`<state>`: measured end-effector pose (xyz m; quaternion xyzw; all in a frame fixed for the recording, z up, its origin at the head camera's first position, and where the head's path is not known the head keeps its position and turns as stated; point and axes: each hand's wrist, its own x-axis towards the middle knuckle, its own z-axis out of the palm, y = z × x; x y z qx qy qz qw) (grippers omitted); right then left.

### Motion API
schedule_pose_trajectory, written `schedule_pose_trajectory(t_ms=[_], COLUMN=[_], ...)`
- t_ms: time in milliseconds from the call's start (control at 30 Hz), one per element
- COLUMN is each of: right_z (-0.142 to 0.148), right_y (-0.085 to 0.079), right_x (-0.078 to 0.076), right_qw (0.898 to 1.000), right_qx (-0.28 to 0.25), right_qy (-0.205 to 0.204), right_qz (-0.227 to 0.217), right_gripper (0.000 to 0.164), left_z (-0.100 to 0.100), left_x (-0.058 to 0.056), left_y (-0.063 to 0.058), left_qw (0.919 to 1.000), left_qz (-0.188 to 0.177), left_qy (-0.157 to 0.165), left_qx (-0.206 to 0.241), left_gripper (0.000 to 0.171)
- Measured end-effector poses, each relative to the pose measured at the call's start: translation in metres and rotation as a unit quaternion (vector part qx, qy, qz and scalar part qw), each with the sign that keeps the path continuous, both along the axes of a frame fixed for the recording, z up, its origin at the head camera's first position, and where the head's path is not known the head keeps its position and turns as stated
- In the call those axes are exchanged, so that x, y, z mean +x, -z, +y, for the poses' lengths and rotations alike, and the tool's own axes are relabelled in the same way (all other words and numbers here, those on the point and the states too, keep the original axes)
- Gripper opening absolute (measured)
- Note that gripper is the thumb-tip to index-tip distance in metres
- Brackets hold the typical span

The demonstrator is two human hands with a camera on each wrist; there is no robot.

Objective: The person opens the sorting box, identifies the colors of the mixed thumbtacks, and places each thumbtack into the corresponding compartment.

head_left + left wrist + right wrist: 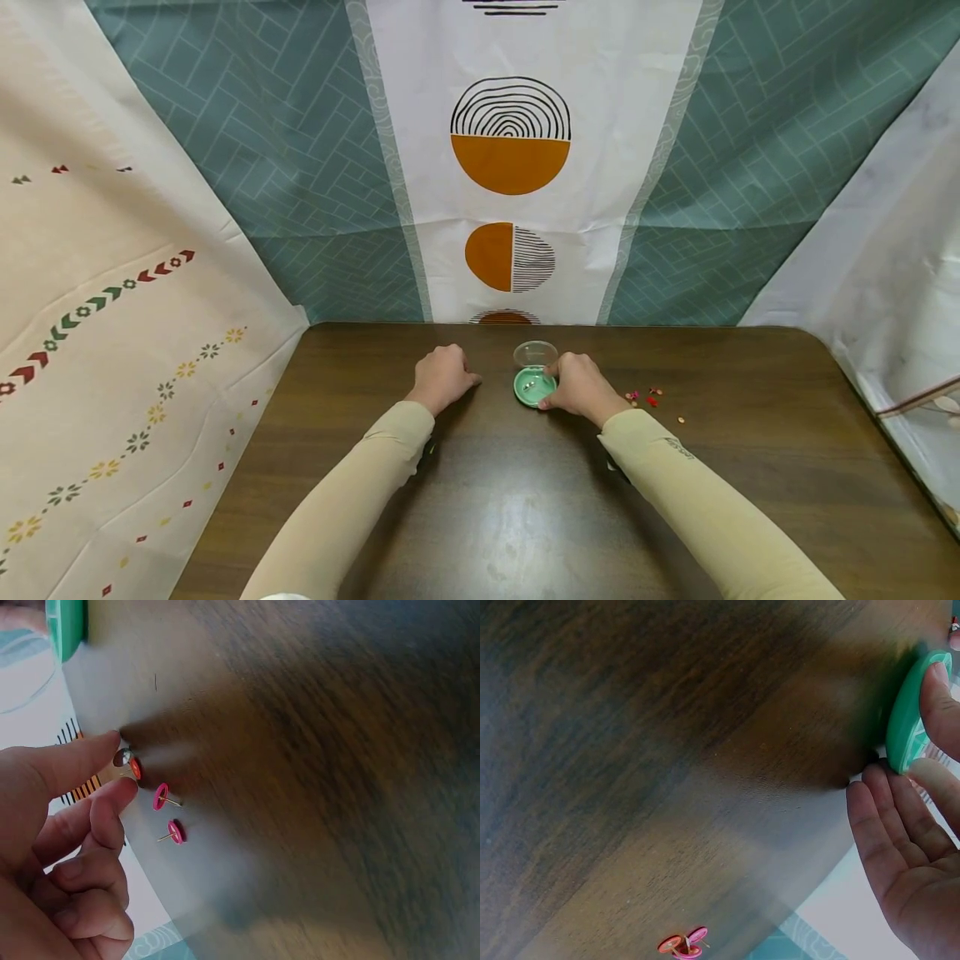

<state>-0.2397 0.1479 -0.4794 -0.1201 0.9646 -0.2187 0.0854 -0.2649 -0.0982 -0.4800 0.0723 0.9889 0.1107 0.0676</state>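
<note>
A small round green case point(529, 388) with a clear hinged lid point(536, 352) stands open on the table, a few tiny pieces inside. My right hand point(582, 388) holds the case's rim between thumb and forefinger. In the right wrist view the green case point(907, 724) shows edge-on. Left of it, my left hand point(441, 377) is low at the tabletop. The left wrist view has its thumb and forefinger apart, on either side of an orange thumbtack point(136, 768) and a silver thumbtack point(122, 757). Two pink thumbtacks point(176, 831) lie beside that hand.
Several loose thumbtacks, red, pink and orange point(652, 402), are scattered on the dark wooden table point(495, 500) right of the right hand. A patterned cloth point(510, 200) hangs behind the table's far edge. Light cloths hang at both sides.
</note>
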Motion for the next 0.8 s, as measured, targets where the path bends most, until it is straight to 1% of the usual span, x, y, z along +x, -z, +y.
schedule_pose_trajectory(t_ms=[233,467,600,700,800], right_z=[0.0,-0.001,0.0,0.0,0.0], right_y=[0.001,0.002,0.002,0.002,0.002], right_x=[0.0,-0.002,-0.002,-0.002,-0.003], right_qw=[1.0,1.0,1.0,1.0,1.0], right_qx=[-0.005,-0.006,-0.006,-0.004,-0.003], right_qy=[0.004,0.005,0.002,0.001,-0.001], right_qz=[0.0,-0.005,-0.003,-0.001,0.001], right_gripper=[0.063,0.063,0.063,0.064,0.063], left_z=[0.0,-0.004,-0.008,-0.011,-0.011], left_x=[-0.001,-0.002,-0.003,-0.002,-0.001], left_y=[-0.001,0.002,0.003,0.0,-0.003], left_qw=[1.0,0.9995,0.9989,0.9981,0.9978], left_qz=[0.0,-0.022,-0.023,-0.028,-0.035], left_qy=[-0.002,-0.009,-0.016,-0.023,-0.027], left_qx=[0.0,0.019,0.039,0.05,0.049], left_gripper=[0.026,0.019,0.023,0.029,0.032])
